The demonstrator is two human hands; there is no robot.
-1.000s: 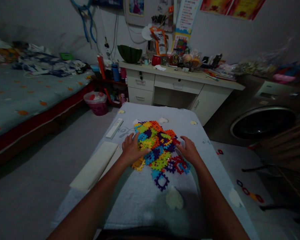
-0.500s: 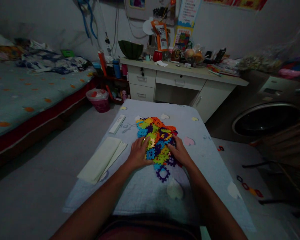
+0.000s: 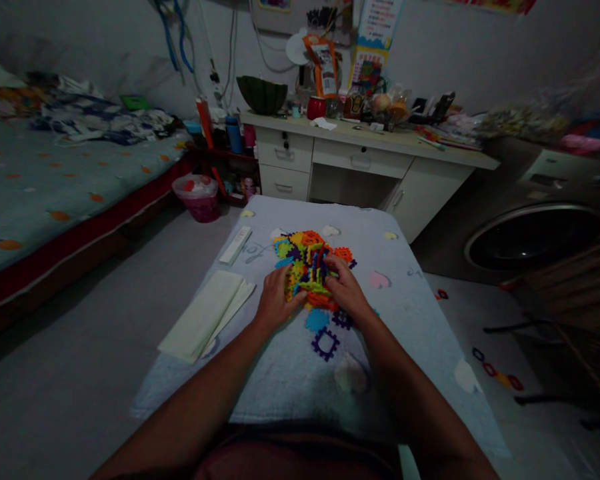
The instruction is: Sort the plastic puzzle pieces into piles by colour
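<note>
A heap of colourful plastic interlocking pieces lies on a table covered with a light blue cloth. My left hand presses against the heap's left side, fingers curled around the pieces. My right hand presses from the right, fingers curled over the top. Together the hands squeeze the heap into a tight bunch. A purple piece and a blue piece lie loose on the cloth just in front of the hands.
A folded pale sheet and a white strip lie on the table's left. Beyond stand a white desk with clutter, a bed at left, a pink bin, and a washing machine at right. Loose pieces dot the floor.
Both hands have moved inward from the heap's outer sides, pushing the spread pieces together into a narrower, taller bunch. A few pieces stayed behind on the cloth.
</note>
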